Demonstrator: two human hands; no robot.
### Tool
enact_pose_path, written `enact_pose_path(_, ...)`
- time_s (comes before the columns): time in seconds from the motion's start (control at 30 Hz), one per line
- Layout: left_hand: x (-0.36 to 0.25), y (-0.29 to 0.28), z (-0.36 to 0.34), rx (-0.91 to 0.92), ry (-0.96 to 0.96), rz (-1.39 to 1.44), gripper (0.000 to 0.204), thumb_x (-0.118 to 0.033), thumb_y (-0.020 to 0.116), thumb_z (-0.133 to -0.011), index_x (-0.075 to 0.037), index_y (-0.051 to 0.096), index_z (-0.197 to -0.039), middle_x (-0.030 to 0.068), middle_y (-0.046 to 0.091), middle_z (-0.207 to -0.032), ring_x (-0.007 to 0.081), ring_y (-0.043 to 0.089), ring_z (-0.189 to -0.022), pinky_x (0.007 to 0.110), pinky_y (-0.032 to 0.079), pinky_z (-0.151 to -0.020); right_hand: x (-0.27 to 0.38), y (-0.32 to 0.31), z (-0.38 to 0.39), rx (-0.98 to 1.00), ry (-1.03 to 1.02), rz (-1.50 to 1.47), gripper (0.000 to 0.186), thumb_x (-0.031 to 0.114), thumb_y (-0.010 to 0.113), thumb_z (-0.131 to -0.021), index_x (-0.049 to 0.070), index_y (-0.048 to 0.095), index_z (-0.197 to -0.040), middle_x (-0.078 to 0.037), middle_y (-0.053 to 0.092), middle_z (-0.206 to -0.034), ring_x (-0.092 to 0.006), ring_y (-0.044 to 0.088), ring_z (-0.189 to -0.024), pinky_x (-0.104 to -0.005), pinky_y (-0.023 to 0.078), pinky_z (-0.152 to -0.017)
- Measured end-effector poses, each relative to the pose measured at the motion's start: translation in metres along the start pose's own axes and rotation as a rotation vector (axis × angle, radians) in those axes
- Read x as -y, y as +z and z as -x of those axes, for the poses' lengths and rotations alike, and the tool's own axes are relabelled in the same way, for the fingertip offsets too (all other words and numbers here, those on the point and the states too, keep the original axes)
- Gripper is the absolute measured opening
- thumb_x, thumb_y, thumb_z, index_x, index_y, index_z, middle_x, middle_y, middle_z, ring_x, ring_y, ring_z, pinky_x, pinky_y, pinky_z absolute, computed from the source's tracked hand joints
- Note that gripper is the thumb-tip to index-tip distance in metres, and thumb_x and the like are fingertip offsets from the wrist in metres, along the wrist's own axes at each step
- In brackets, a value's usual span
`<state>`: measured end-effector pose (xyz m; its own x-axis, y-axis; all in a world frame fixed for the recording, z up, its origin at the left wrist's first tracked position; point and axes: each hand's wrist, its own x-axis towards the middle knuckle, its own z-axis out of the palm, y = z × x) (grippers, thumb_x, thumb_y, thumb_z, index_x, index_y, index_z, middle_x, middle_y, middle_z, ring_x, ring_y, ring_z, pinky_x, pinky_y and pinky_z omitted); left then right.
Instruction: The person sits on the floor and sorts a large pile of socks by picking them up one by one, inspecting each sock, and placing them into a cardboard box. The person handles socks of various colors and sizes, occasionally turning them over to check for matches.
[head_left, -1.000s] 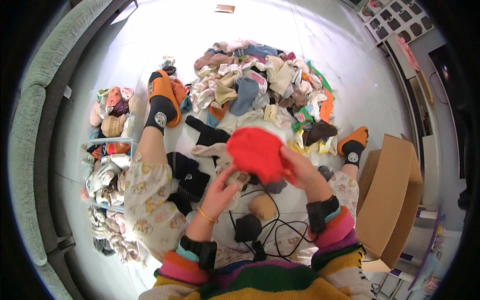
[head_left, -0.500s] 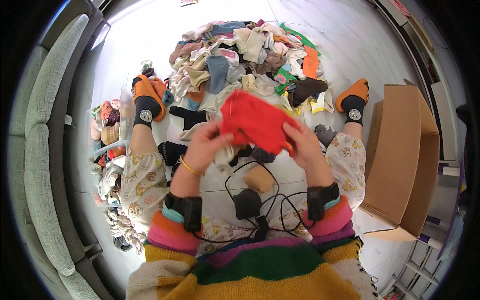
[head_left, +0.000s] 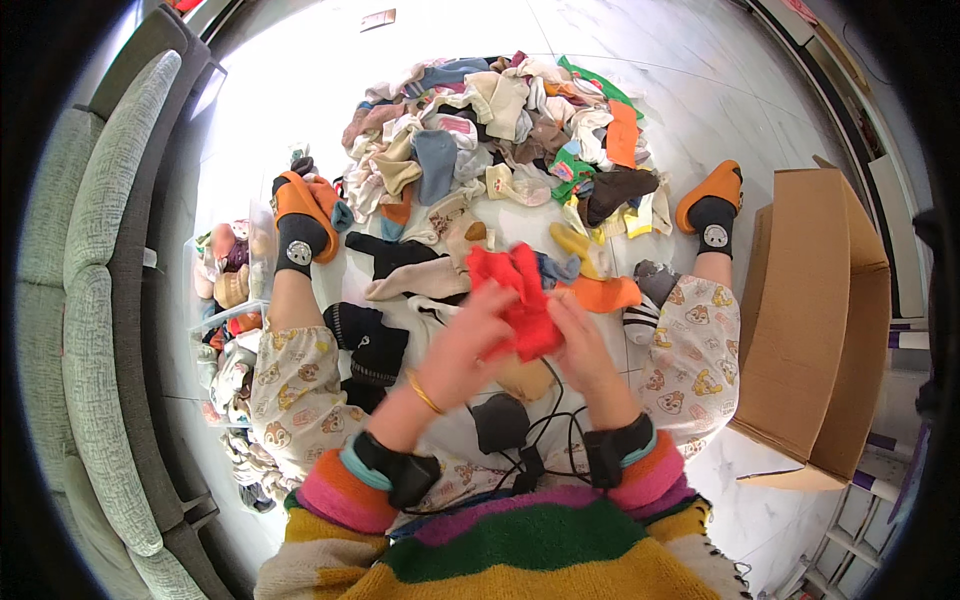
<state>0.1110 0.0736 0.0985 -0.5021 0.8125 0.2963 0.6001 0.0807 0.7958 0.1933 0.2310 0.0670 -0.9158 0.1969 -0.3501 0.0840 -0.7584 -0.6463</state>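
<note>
A crumpled red sock (head_left: 515, 295) is between my hands, over the floor between my legs. My left hand (head_left: 470, 335), somewhat blurred, is closed on its left side. My right hand (head_left: 582, 350) pinches its lower right edge. Just beyond lie an orange sock (head_left: 600, 294), a mustard sock (head_left: 578, 248) and a beige sock (head_left: 415, 279). Black socks (head_left: 365, 345) lie left of my left wrist. Farther off is a large heap of mixed socks (head_left: 470, 125). Beneath my hands, a tan piece of fabric (head_left: 525, 380) is partly hidden.
Black cables (head_left: 545, 430) and a dark grey pad (head_left: 499, 424) lie near my lap. Clear bins of rolled socks (head_left: 200, 325) stand beside my left leg, with a grey sofa (head_left: 95, 300) beyond. An open cardboard box (head_left: 800, 330) stands to my right.
The red sock was stretched wide between my hands; now it is bunched up, lower and nearer to me. My hands have come closer together.
</note>
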Motion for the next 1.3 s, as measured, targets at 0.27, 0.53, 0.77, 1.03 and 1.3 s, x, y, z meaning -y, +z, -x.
enact_pose_path(0.27, 0.004, 0.027, 0.059, -0.219, -0.659, 0.561, 0.014, -0.011, 0.055, -0.078, -0.004, 0.056, -0.090, 0.0103, 0.049, -0.117, 0.0245, 0.045, -0.112, 0.034, 0.038, -0.089, -0.019, -0.007, 0.035, -0.047, 0.019, 0.248, 0.044, -0.001, 0.053, -0.078, -0.001, 0.038, -0.120, -0.007, 0.052, -0.109, -0.0115, 0.051, -0.097, -0.0251, 0.041, -0.084)
enact_pose_path(0.53, 0.009, 0.027, 0.058, -0.503, -0.654, 1.816, 0.031, -0.025, 0.042, -0.089, -0.007, 0.046, -0.114, 0.0059, 0.054, -0.109, 0.0201, 0.053, -0.101, 0.035, 0.042, -0.087, -0.026, 0.005, 0.048, 0.352, 0.181, 0.594, 0.041, 0.002, 0.055, -0.074, 0.000, 0.046, -0.114, -0.004, 0.055, -0.100, -0.0111, 0.052, -0.088, -0.0261, 0.043, -0.079)
enact_pose_path(0.77, 0.013, 0.014, 0.071, -0.376, -0.739, 1.572, 0.027, -0.017, 0.047, -0.087, -0.005, 0.049, -0.111, 0.0054, 0.056, -0.107, 0.0177, 0.054, -0.098, 0.031, 0.043, -0.085, -0.021, 0.006, 0.052, 0.548, 0.475, 1.038, 0.032, 0.008, 0.051, -0.069, 0.000, 0.055, -0.100, -0.005, 0.059, -0.088, -0.0139, 0.055, -0.080, -0.0289, 0.044, -0.071)
enact_pose_path(1.03, -0.007, 0.054, 0.074, -0.254, -0.554, 0.870, 0.035, 0.000, 0.055, -0.078, -0.004, 0.049, -0.112, 0.0037, 0.054, -0.104, 0.0108, 0.050, -0.095, 0.024, 0.040, -0.084, -0.037, 0.005, 0.057, 0.331, 0.006, 0.892, 0.039, 0.008, 0.056, -0.073, 0.000, 0.045, -0.110, -0.009, 0.057, -0.093, -0.0164, 0.053, -0.086, -0.0287, 0.042, -0.077)
enact_pose_path(1.3, -0.003, 0.052, 0.088, -0.156, -0.877, 1.844, 0.040, -0.010, 0.054, -0.080, -0.005, 0.042, -0.117, 0.0068, 0.051, -0.109, 0.0148, 0.051, -0.099, 0.028, 0.041, -0.084, -0.040, -0.012, 0.054, 0.160, -0.204, 0.905, 0.019, -0.003, 0.048, -0.073, 0.002, 0.058, -0.088, -0.010, 0.059, -0.090, -0.0201, 0.055, -0.085, -0.0276, 0.043, -0.076)
